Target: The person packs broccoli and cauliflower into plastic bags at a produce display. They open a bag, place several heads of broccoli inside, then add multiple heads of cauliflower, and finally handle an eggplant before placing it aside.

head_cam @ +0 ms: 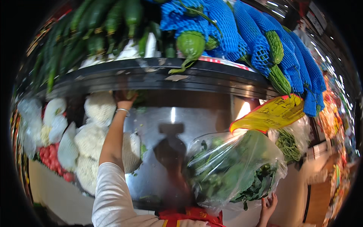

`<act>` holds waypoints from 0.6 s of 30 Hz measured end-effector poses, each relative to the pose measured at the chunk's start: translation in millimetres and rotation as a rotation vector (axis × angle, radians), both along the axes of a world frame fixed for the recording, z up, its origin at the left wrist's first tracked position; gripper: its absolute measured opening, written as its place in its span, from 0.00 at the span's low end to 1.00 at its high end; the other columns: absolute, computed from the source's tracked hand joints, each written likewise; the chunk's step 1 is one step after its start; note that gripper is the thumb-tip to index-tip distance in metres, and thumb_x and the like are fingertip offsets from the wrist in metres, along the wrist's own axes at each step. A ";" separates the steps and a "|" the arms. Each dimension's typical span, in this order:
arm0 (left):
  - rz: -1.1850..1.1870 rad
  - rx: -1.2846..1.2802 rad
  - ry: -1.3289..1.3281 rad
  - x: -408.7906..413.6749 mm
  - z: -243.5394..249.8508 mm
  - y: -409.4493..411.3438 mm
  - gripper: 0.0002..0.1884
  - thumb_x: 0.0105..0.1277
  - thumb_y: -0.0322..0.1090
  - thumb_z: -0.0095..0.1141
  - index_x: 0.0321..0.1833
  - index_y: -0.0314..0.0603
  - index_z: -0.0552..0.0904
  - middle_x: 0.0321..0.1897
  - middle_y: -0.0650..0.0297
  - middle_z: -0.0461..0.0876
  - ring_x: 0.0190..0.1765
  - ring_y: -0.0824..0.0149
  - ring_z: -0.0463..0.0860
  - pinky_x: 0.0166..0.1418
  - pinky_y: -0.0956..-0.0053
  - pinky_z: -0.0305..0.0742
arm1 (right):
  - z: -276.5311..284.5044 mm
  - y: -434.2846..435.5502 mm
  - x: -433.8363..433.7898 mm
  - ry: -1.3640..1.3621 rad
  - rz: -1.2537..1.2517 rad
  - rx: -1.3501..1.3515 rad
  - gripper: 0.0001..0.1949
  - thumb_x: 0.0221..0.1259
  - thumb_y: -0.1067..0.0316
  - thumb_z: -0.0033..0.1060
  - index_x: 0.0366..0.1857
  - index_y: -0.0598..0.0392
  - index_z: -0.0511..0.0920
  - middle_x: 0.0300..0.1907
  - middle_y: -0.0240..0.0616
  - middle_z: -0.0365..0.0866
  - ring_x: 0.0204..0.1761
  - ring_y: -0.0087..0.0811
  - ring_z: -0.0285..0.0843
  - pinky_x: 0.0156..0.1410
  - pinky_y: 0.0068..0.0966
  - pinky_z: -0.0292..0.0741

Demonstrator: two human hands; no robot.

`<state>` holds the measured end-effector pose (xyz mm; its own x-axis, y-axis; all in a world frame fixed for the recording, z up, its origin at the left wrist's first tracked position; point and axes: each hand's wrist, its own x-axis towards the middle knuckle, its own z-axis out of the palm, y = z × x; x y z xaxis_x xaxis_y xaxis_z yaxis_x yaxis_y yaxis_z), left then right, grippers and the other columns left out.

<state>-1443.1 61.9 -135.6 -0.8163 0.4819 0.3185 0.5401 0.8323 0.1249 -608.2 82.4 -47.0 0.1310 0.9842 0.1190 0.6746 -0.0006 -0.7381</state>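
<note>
My left hand [124,99] reaches forward under the edge of the upper shelf, fingers spread beside some leafy greens [139,98]. A bracelet circles that wrist. White cauliflowers [90,139], some in foam netting, lie left of and beneath the forearm. At the lower right, my right hand [268,204] has its fingers apart at the near edge of a large clear plastic bag [224,167] of leafy green vegetables. Whether its fingertips touch the bag cannot be told.
An upper shelf [170,68] holds cucumbers [93,17] and bitter melons [279,79] in blue foam nets. A yellow sign [269,113] with writing stands above the bag. Red tomatoes [51,159] and bagged produce [29,124] lie left; green beans [287,144] lie right. The metal counter [158,119] is shiny.
</note>
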 end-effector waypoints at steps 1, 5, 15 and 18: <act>-0.048 -0.144 -0.269 6.6 21.0 37.9 0.55 0.54 0.77 0.43 0.74 0.40 0.52 0.75 0.48 0.49 0.76 0.50 0.49 0.75 0.55 0.42 | 5.3 -15.5 5.8 -0.050 -0.039 0.011 0.31 0.53 0.76 0.67 0.64 0.51 0.68 0.69 0.39 0.58 0.57 0.38 0.72 0.52 0.29 0.77; -0.121 0.076 -0.175 -43.2 -41.0 34.0 0.43 0.61 0.63 0.48 0.72 0.42 0.59 0.73 0.48 0.56 0.74 0.48 0.53 0.76 0.60 0.49 | 22.1 -39.8 -8.8 -0.114 -0.090 -0.048 0.29 0.52 0.76 0.67 0.61 0.52 0.70 0.68 0.39 0.58 0.59 0.37 0.71 0.52 0.30 0.76; -0.356 1.377 -1.212 149.5 40.9 -122.3 0.14 0.70 0.41 0.51 0.55 0.48 0.70 0.48 0.66 0.75 0.43 0.71 0.76 0.39 0.76 0.74 | 61.4 -22.6 -60.6 0.065 0.042 0.253 0.25 0.54 0.76 0.66 0.58 0.53 0.73 0.64 0.37 0.66 0.61 0.32 0.70 0.60 0.29 0.72; -0.324 1.402 -1.247 257.6 111.2 -167.6 0.25 0.71 0.34 0.48 0.70 0.42 0.62 0.59 0.60 0.72 0.54 0.69 0.77 0.54 0.77 0.77 | 74.3 -23.1 -113.7 0.610 0.415 0.108 0.34 0.52 0.73 0.69 0.66 0.55 0.65 0.64 0.41 0.66 0.59 0.35 0.72 0.60 0.30 0.72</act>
